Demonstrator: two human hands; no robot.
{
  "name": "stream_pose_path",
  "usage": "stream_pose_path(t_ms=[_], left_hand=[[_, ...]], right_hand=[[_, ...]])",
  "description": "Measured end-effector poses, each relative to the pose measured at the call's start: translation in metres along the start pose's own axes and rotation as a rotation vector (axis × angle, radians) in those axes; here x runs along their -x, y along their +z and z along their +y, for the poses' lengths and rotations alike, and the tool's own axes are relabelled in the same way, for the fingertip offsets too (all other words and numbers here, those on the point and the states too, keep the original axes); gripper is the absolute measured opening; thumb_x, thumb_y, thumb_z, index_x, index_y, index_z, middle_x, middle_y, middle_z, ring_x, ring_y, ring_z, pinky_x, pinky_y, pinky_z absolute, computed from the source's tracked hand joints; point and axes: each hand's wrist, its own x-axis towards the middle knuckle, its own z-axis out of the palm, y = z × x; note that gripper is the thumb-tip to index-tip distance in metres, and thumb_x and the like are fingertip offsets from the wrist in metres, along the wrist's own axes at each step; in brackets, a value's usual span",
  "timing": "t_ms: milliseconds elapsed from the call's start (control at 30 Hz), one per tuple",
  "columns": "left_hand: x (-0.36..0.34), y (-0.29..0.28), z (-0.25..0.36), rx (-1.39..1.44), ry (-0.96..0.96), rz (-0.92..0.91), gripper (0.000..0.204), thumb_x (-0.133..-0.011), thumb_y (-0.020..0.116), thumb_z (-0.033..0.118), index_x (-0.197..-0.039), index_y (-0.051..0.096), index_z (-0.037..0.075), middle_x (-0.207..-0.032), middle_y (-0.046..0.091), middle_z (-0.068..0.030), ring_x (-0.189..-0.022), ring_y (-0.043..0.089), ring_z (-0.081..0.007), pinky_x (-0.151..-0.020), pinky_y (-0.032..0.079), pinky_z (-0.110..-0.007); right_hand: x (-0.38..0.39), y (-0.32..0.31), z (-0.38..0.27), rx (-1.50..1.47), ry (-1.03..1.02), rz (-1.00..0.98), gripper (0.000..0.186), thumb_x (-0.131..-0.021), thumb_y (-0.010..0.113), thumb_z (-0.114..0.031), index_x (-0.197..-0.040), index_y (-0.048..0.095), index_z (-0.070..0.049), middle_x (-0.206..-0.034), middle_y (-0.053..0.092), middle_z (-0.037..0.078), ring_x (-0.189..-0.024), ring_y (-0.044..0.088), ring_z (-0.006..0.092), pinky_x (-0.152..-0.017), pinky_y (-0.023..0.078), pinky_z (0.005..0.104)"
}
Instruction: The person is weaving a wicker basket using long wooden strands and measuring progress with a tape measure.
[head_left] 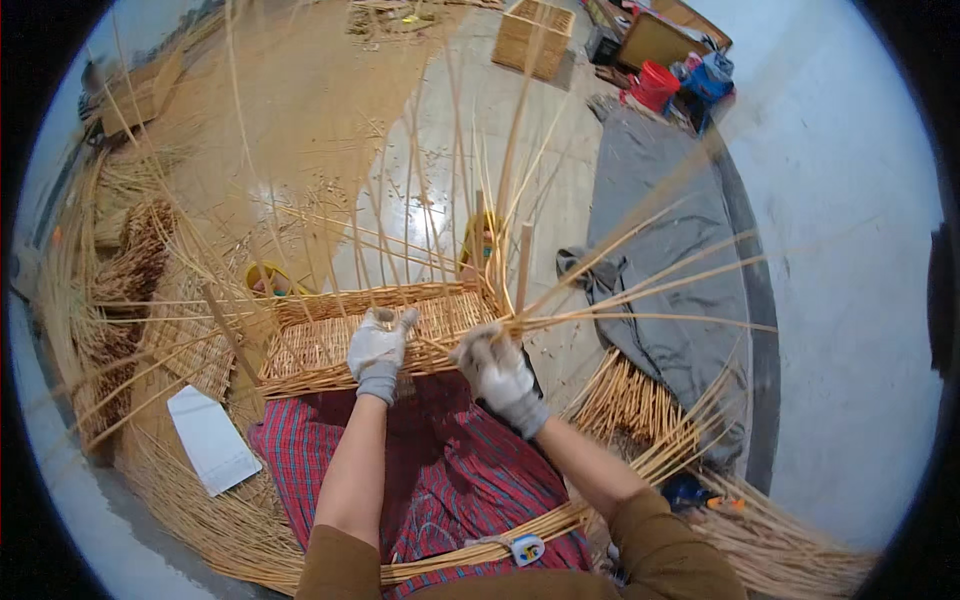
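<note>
A rectangular wicker basket [330,345], partly woven, rests across my lap, with long loose canes standing up and fanning out from its rim. My left hand [378,350], in a white glove, is closed over the near rim, its thumb sticking out to the right. At the basket's near right corner is my right hand [497,372], gloved too and slightly blurred. Its fingers curl round a cane of the weave there; the fingertips are partly hidden. Wooden stakes [525,265] stand upright at the corners.
A checked red cloth [420,480] covers my legs, with a tape measure [527,549] on it. Bundles of canes [625,400] lie right and left. A white sheet [212,440] is at left. Farther off are grey fabric [660,220], a finished basket [533,40] and a red bucket [655,86].
</note>
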Motion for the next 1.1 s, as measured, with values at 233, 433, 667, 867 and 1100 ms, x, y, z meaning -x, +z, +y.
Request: stream_pose_path(t_ms=[233,433,667,867,1100], left_hand=[[0.034,0.041,0.045,-0.052,0.413,0.052,0.06,-0.089,0.062,0.05,-0.126,0.055,0.003,-0.109,0.066,-0.0214,-0.104,0.064,-0.0351,-0.088,0.051,-0.043],[0.038,0.088,0.046,0.023,0.069,-0.366,0.064,-0.094,0.042,0.06,-0.112,0.065,0.003,-0.106,0.067,-0.0259,-0.102,0.063,-0.0432,-0.089,0.049,-0.049],[0.024,0.081,0.048,-0.117,0.067,-0.266,0.062,-0.09,0.051,0.058,-0.104,0.068,0.0,-0.098,0.069,-0.0255,-0.09,0.069,-0.0386,-0.082,0.053,-0.045],[0.044,0.079,0.067,0.241,0.028,-0.318,0.031,-0.088,0.067,0.026,-0.109,0.064,0.003,-0.097,0.072,-0.0141,-0.074,0.071,-0.0204,-0.071,0.056,-0.035],[0.122,-0.016,-0.036,0.762,0.366,-0.234,0.041,-0.092,0.053,0.0,-0.132,0.05,0.007,-0.116,0.062,-0.0092,-0.095,0.064,-0.0172,-0.08,0.055,-0.03]], right_hand=[[-0.014,-0.093,0.026,-0.001,0.245,0.343,0.011,-0.097,0.059,-0.017,-0.103,0.054,-0.01,-0.092,0.067,0.006,-0.081,0.066,0.0131,-0.06,0.055,0.0251],[-0.122,-0.044,-0.005,0.585,-0.042,-0.031,0.065,-0.083,0.063,0.003,-0.144,0.042,-0.004,-0.138,0.051,0.022,-0.134,0.042,0.0344,-0.112,0.033,0.0373],[-0.078,-0.067,-0.012,0.736,-0.139,0.178,0.038,-0.081,0.069,-0.007,-0.119,0.064,-0.008,-0.116,0.066,0.013,-0.106,0.061,0.0242,-0.096,0.046,0.0347],[-0.008,-0.078,-0.018,0.632,0.163,0.069,0.041,-0.084,0.067,-0.015,-0.124,0.061,-0.008,-0.114,0.066,0.016,-0.098,0.066,0.0309,-0.084,0.054,0.0385],[0.043,-0.001,-0.063,0.929,0.032,-0.676,0.037,-0.089,0.063,-0.024,-0.123,0.061,-0.008,-0.123,0.06,0.021,-0.106,0.062,0.0357,-0.089,0.051,0.0448]])
